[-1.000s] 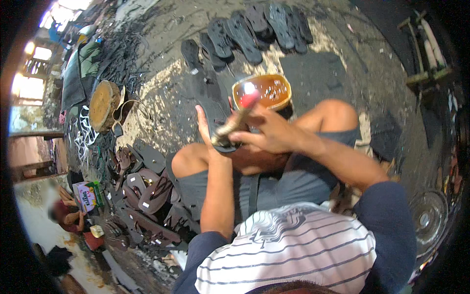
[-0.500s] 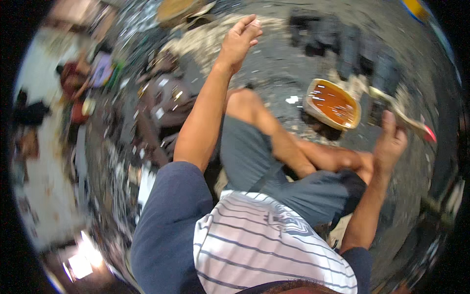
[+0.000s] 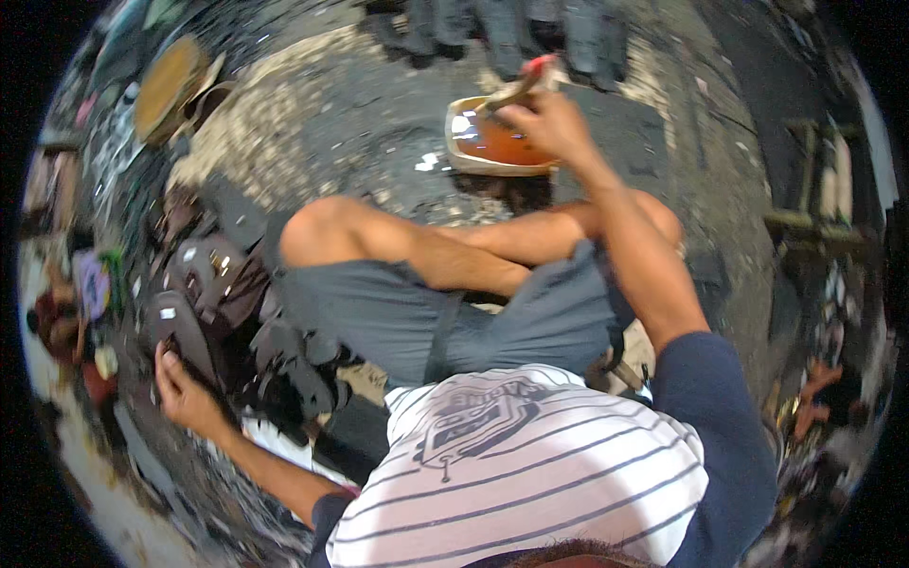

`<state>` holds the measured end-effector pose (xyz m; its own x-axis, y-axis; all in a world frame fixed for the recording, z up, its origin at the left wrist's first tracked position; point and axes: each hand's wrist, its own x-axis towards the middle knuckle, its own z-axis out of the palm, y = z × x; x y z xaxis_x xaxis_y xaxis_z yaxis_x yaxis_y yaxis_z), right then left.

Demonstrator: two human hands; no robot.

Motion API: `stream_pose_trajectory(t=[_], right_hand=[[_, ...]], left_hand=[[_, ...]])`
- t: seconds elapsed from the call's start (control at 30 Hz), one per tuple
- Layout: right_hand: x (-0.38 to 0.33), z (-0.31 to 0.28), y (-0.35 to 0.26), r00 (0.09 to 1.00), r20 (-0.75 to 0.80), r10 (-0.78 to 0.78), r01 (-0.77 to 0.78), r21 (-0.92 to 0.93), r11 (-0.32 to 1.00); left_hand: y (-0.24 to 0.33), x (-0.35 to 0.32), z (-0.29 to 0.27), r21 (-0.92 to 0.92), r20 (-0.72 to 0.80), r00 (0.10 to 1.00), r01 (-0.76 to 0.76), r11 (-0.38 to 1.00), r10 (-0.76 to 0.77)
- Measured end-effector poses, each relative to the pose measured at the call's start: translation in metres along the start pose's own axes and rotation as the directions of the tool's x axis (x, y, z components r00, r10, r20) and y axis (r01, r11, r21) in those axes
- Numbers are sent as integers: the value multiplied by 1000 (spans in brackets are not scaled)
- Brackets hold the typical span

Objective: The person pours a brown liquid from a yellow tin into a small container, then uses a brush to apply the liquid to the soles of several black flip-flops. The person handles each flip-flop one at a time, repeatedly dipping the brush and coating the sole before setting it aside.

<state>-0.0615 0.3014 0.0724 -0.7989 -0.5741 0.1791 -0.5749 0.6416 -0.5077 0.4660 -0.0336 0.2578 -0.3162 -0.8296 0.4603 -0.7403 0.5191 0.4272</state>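
My right hand [image 3: 554,128] is closed round a brush [image 3: 519,93] with a red end, held over the far rim of a tub [image 3: 502,170] of amber liquid. Motion smears the brush, and whether it touches the liquid I cannot tell. At the left, my left hand [image 3: 192,398] has its thumb and fingers pinched on the near end of a dark brown sandal [image 3: 185,331] bearing a small white sticker. That sandal lies on a pile with other dark sandals [image 3: 222,270], beside my left knee.
Dark grey sole-shaped pieces [image 3: 502,38] stand in a row beyond the tub. A round yellowish-brown block [image 3: 170,90] is at the far left, and a wooden frame [image 3: 814,189] at the right. My crossed legs [image 3: 454,256] lie between my hands. A person [image 3: 62,327] is at the far left.
The view has swung to the right. My left hand has come back from the front to the sandal pile. My right hand has carried the brush over to the tub.
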Motion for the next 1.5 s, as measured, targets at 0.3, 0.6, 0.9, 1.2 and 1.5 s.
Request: stream_pose_trajectory(t=[0.3, 0.6, 0.9, 1.2, 1.5], right_hand=[[-15, -53, -51, 876, -470, -103, 344, 461, 818], [-23, -187, -19, 979, -151, 134, -133, 13, 991], [-72, -97, -196, 999, 18, 49, -37, 898, 439], [-85, -59, -207, 956, -233, -179, 294, 733, 613], [-56, -105, -168, 985, 125, 115, -170, 708, 686]], left_hand=[[115, -61, 104, -349, 369, 822, -310, 884, 434], [170, -22, 77, -800, 404, 861, 169, 576, 308], [265, -82, 160, -382, 777, 551, 797, -468, 303], [276, -84, 158, -444, 765, 598, 759, -476, 240], [222, -131, 153, -298, 780, 468, 862, -410, 416]])
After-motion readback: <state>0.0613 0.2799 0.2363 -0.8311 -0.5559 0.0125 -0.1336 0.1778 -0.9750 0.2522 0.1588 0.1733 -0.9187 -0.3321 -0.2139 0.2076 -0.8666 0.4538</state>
